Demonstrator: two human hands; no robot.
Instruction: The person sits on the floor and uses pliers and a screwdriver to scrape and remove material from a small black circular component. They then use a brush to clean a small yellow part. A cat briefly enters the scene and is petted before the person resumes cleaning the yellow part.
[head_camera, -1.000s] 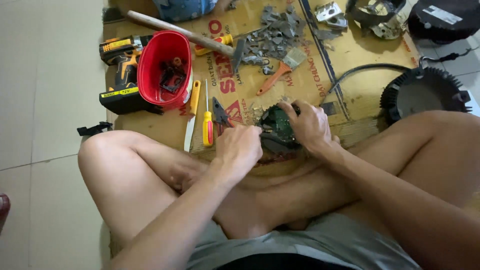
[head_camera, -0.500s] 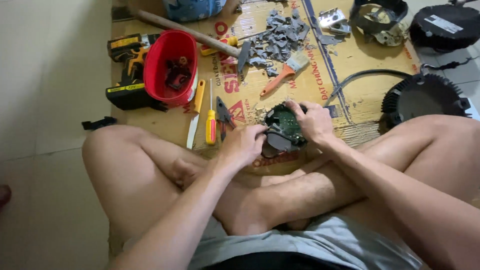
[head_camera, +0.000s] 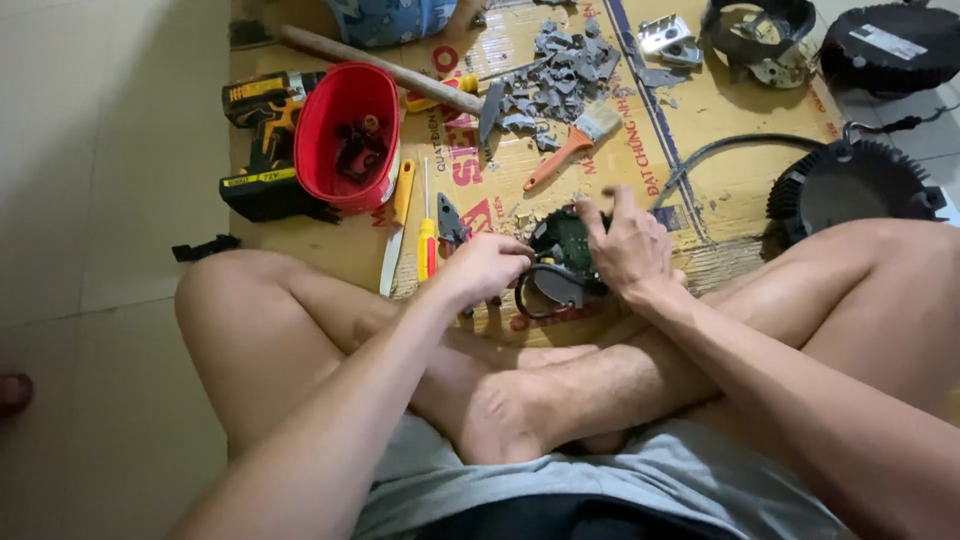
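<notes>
Fingers (head_camera: 598, 222) atop green circuit board (head_camera: 566, 240)

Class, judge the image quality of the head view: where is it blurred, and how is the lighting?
Head view: right hand fingertips motion-blurred over the green circuit board; left hand sharper; lighting soft and even, faint shadows on the cardboard; no strong glare.

Pale tiled floor (head_camera: 110, 150) spread across the left, crossed by thin grout lines and lit evenly and softly. Covered at the middle and far right by a flattened sheet of brown cardboard (head_camera: 720, 160) with red and blue print, laid straight on the tiles. Showed bare grey floor again at the far right corner, past the cardboard's edge. No wall, window or furniture in view.
</notes>
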